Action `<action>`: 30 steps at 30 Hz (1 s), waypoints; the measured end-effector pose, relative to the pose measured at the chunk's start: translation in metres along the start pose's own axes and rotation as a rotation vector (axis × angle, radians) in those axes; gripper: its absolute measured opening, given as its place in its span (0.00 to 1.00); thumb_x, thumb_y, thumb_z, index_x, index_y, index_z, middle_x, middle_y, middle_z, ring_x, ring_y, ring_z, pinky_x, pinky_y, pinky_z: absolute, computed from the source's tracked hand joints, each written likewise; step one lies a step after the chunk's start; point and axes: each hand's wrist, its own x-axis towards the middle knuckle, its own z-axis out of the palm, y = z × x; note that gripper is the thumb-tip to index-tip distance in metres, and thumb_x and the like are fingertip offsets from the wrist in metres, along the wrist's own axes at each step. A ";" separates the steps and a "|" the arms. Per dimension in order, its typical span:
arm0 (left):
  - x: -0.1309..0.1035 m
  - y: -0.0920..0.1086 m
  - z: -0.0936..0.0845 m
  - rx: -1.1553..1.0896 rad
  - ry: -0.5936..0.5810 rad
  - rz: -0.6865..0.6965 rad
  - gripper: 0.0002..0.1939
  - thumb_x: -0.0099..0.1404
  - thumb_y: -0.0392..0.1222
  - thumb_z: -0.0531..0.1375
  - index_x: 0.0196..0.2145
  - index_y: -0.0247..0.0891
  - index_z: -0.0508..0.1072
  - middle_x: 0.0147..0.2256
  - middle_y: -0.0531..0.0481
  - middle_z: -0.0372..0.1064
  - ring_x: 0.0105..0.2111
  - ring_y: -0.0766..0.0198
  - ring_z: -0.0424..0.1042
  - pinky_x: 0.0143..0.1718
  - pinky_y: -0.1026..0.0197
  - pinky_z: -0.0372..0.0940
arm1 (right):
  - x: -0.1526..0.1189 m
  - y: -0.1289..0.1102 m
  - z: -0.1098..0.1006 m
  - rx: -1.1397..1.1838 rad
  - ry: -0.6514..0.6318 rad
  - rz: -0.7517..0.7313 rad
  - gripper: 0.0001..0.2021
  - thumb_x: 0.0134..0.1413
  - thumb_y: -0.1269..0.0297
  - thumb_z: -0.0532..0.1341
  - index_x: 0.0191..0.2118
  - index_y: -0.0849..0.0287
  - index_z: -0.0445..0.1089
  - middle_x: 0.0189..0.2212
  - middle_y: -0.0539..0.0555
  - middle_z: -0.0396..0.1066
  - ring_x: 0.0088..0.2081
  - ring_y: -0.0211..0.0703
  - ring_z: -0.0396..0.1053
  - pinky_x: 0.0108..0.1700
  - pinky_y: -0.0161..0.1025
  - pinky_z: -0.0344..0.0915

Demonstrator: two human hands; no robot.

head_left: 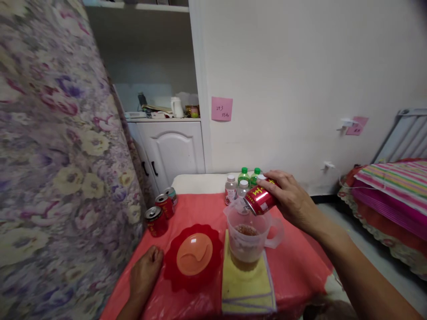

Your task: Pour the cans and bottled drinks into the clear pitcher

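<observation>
A red drink can [260,200] is tilted mouth-down to the left over a translucent measuring jug [245,249], and my right hand [288,195] is wrapped round its base end. Brown liquid [246,230] with some froth lies in the jug, whose handle points right. Under the jug is a folded yellow cloth [248,293]. My left hand [145,269] rests on the table as a loose fist, holding nothing that I can see. Just right of it lies a red scalloped plate [170,273] with an orange centre.
Two red cans [156,222] and a teal-topped can [171,194] stand at the table's left edge. Several small bottles [231,191] with white or green caps stand behind the jug. A floral curtain [66,178] hangs at left; a bed [393,195] is at right.
</observation>
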 end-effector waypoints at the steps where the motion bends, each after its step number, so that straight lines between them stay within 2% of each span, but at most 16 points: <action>1: 0.000 0.000 0.000 -0.008 0.003 0.002 0.16 0.70 0.50 0.46 0.25 0.44 0.57 0.22 0.55 0.61 0.24 0.62 0.63 0.28 0.60 0.45 | 0.000 0.000 -0.002 -0.019 -0.004 -0.005 0.26 0.62 0.80 0.53 0.64 0.55 0.62 0.59 0.64 0.64 0.60 0.58 0.60 0.58 0.57 0.68; 4: -0.001 -0.001 0.000 -0.028 0.012 0.009 0.16 0.70 0.50 0.47 0.24 0.44 0.56 0.21 0.55 0.60 0.23 0.62 0.62 0.28 0.59 0.44 | 0.003 -0.003 -0.007 -0.074 -0.009 -0.009 0.27 0.61 0.80 0.53 0.64 0.54 0.62 0.57 0.63 0.65 0.59 0.58 0.61 0.57 0.57 0.69; 10: -0.002 -0.003 0.001 -0.053 0.025 0.016 0.16 0.70 0.49 0.48 0.25 0.44 0.56 0.21 0.55 0.59 0.23 0.62 0.62 0.28 0.59 0.44 | 0.010 -0.012 -0.019 -0.166 -0.032 -0.021 0.22 0.64 0.76 0.54 0.61 0.58 0.66 0.55 0.66 0.68 0.57 0.59 0.62 0.56 0.57 0.69; 18: -0.001 -0.003 0.002 -0.070 0.024 0.012 0.16 0.70 0.49 0.48 0.24 0.45 0.54 0.20 0.56 0.59 0.22 0.62 0.61 0.28 0.58 0.43 | 0.024 -0.015 -0.031 -0.188 -0.174 -0.059 0.29 0.57 0.83 0.54 0.63 0.57 0.63 0.57 0.64 0.67 0.59 0.57 0.62 0.56 0.55 0.69; 30: -0.003 0.000 -0.004 -0.098 0.013 -0.007 0.15 0.69 0.50 0.48 0.25 0.45 0.57 0.21 0.55 0.62 0.23 0.61 0.63 0.28 0.59 0.46 | 0.038 -0.018 -0.043 -0.314 -0.170 -0.123 0.29 0.58 0.78 0.59 0.64 0.53 0.61 0.58 0.63 0.68 0.61 0.59 0.62 0.55 0.55 0.67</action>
